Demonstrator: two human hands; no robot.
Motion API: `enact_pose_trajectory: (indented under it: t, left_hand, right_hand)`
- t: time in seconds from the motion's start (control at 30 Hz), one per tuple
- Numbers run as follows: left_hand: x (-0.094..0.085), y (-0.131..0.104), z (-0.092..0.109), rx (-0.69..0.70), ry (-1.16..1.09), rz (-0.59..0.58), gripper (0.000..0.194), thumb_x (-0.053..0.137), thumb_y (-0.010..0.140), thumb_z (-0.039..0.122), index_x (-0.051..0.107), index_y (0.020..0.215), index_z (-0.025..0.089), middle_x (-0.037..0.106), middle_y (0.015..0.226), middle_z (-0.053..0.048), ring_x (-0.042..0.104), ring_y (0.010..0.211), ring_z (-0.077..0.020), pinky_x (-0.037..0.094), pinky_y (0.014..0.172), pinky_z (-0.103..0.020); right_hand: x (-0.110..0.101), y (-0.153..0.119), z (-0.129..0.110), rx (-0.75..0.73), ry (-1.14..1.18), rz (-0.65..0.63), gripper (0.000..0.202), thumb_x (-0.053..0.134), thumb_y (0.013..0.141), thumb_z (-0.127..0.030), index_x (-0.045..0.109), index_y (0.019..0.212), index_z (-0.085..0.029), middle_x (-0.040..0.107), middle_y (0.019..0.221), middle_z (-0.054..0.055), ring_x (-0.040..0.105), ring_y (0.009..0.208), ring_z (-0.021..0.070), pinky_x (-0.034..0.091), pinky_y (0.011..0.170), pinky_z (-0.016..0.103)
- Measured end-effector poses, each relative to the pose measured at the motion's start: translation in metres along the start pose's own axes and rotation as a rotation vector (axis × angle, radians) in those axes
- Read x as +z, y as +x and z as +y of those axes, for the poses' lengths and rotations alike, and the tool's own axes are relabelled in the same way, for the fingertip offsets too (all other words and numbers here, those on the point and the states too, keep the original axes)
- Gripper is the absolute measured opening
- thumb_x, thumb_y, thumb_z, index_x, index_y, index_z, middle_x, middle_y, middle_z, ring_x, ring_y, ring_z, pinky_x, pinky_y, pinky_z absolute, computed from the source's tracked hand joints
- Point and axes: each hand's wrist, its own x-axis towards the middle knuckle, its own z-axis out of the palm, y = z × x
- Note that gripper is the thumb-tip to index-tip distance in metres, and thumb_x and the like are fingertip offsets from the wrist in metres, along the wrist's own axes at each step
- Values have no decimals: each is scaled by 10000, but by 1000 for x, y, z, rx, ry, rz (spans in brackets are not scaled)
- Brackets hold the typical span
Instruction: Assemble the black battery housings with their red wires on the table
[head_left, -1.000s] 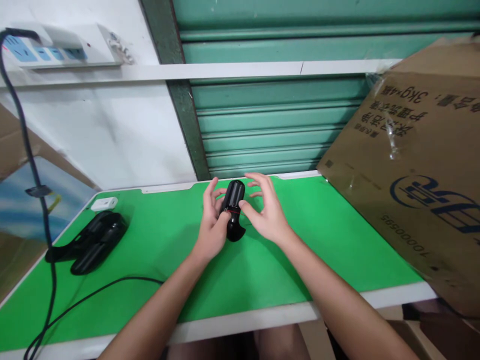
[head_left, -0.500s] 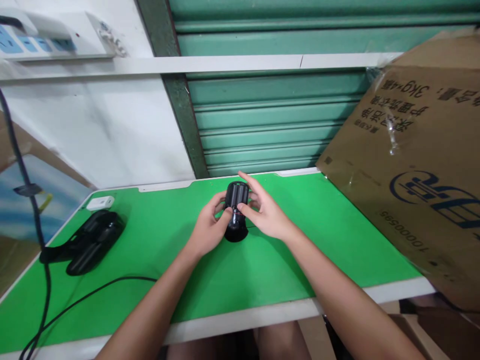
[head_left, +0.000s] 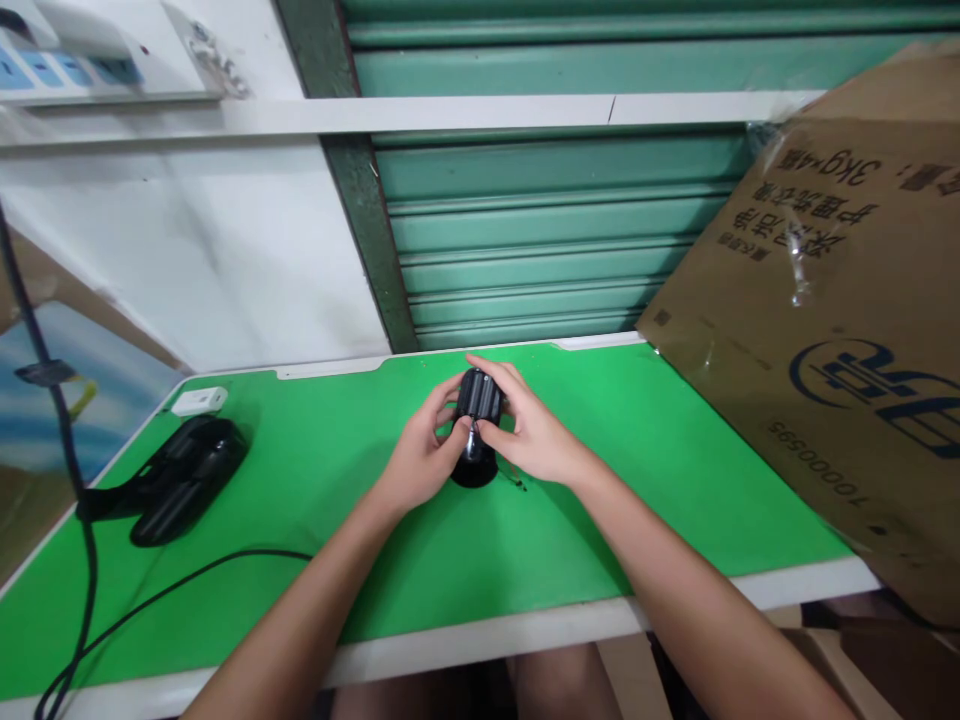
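A small black device (head_left: 480, 395) with a ribbed upper part and a glossy, rounded lower end stands at the middle of the green table. My left hand (head_left: 429, 445) grips it from the left, thumb on its front. From the right, my right hand (head_left: 531, 425) holds the same device, its thumb beside the left one and its fingers around the far side. A thin dark wire (head_left: 516, 480) sticks out at the lower right of the device. The fingers behind the device are partly hidden.
On the left of the green tabletop (head_left: 360, 580) lie a black device (head_left: 184, 485), a white adapter (head_left: 199, 401) and a black cable (head_left: 187, 583). A large cardboard box (head_left: 840, 330) leans over the right side. Behind is a green shutter (head_left: 540, 230).
The device has turned and tilted slightly in my hands, and my right fingers have closed further over its top. The thin wire now shows more at the lower right. The view has shifted slightly.
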Motion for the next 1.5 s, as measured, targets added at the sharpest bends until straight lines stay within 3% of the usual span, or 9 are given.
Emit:
enact_pose_trajectory:
  t: [0.33,0.83,1.03,1.23,1.37,1.5]
  left_hand:
    - [0,0,0,38,51,-10,547,553,996,417,423,1475,184,494,1534,-187,612,1293,-272,590,943,-342]
    - [5,0,-7,128,153,50,469,531,997,326,458,1441,192,557,1486,-154,589,1335,-245,468,1144,-424]
    - [5,0,-2,25,91,56,475,523,967,283,482,1434,205,575,1469,-121,575,1336,-256,425,1171,-459]
    - [4,2,-3,-63,-5,33,511,616,947,416,474,1402,231,554,1441,-128,636,1216,-259,554,984,-406]
    - [-4,4,-9,-15,-22,-59,557,663,931,417,449,1417,247,553,1420,-134,606,1263,-252,531,1050,-426]
    - [1,2,-2,40,4,-55,589,688,911,427,467,1418,224,530,1445,-161,574,1312,-274,533,1068,-450]
  right_hand:
    - [8,-1,1,5,50,50,674,562,895,-143,369,1529,-267,445,1445,109,488,1372,220,408,1200,433]
    - [14,0,4,-14,-6,91,625,533,842,-80,393,1426,-255,466,1387,98,480,1357,203,355,1224,425]
    - [16,1,9,-1,51,97,635,526,825,-71,408,1419,-262,476,1391,89,502,1348,196,386,1202,409]
    - [3,0,8,37,71,13,635,562,857,-141,446,1468,-271,484,1455,90,482,1385,210,401,1184,428]
    - [-6,3,16,125,184,-26,605,603,855,-198,492,1447,-250,577,1421,87,587,1269,219,455,1125,441]
    - [-6,10,8,177,309,41,597,725,768,-282,554,1338,-231,679,1273,84,663,1125,217,498,1063,412]
